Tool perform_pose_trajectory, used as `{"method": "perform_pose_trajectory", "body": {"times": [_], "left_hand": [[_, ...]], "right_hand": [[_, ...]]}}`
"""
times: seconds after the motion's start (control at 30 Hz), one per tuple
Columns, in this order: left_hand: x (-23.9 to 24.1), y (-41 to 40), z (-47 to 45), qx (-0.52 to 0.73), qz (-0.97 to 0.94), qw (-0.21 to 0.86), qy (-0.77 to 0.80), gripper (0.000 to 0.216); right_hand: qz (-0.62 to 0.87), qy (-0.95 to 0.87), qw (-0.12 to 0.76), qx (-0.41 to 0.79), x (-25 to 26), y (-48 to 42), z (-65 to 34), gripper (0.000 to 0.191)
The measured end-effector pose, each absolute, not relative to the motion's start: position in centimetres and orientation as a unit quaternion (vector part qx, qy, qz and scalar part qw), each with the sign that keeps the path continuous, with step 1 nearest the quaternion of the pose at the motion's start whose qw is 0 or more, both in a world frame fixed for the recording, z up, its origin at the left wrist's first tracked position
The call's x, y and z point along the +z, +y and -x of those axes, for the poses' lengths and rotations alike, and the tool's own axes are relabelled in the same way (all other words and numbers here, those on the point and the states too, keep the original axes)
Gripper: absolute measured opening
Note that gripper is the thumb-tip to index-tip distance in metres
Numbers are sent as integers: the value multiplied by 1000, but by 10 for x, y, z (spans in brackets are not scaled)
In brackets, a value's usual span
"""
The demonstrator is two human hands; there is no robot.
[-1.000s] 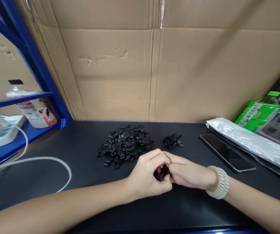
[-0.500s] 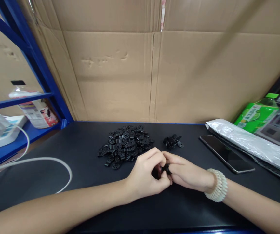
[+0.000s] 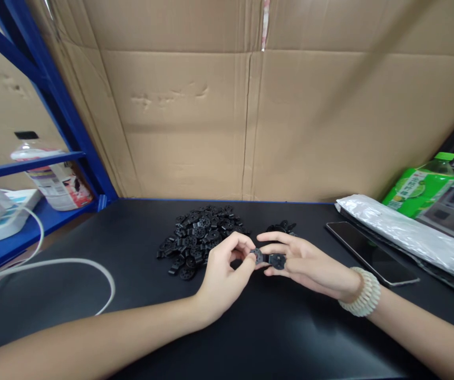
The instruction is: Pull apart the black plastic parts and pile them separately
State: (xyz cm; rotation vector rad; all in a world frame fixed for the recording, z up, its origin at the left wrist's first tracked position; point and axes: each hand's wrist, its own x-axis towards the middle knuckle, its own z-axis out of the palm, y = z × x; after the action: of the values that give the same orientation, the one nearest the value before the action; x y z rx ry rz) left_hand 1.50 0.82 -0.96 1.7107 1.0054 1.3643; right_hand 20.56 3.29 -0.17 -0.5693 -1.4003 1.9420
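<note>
Both hands meet above the black table [image 3: 132, 316] and share a small black plastic part [image 3: 268, 258] made of two round discs joined end to end. My left hand [image 3: 224, 269] pinches its left disc between thumb and fingertips. My right hand [image 3: 306, 261], with a pale coiled band at the wrist, pinches the right disc. Just behind my left hand lies a pile of several black disc parts [image 3: 199, 240]. A smaller heap of black parts [image 3: 282, 228] sits behind my right hand, partly hidden by the fingers.
A phone [image 3: 371, 253] lies face up at the right, beside a long silvery plastic packet [image 3: 404, 232] and a green bottle [image 3: 420, 187]. A white cable [image 3: 72, 264] loops at the left. Blue shelving [image 3: 40, 158] holds a bottle [image 3: 52, 177]. Cardboard [image 3: 250, 116] lines the back.
My hands have risen and drawn apart from a tight clasp. The black part, hidden between the fingers before, now shows stretched out between both pinches.
</note>
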Motion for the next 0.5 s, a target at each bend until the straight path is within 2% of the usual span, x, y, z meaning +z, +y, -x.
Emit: {"method": "perform_pose_trajectory", "body": {"times": [0.13, 0.2, 0.27, 0.37, 0.43, 0.5], "left_hand": [[-10, 8, -14, 542, -643, 394, 371, 5], [-10, 9, -14, 535, -649, 392, 374, 4], [-11, 8, -15, 518, -665, 374, 386, 7], [-11, 4, -16, 464, -728, 321, 390, 17], [-12, -1, -15, 411, -791, 270, 365, 22], [-12, -6, -14, 356, -849, 213, 327, 26]], "right_hand": [[233, -591, 323, 702, 5, 32, -207, 40], [246, -650, 326, 641, 7, 35, -211, 36], [277, -723, 345, 531, 9, 41, -217, 36], [348, -807, 386, 280, 11, 55, -232, 41], [372, -837, 375, 142, 12, 64, -243, 42], [374, -859, 342, 81, 10, 72, -250, 42]]}}
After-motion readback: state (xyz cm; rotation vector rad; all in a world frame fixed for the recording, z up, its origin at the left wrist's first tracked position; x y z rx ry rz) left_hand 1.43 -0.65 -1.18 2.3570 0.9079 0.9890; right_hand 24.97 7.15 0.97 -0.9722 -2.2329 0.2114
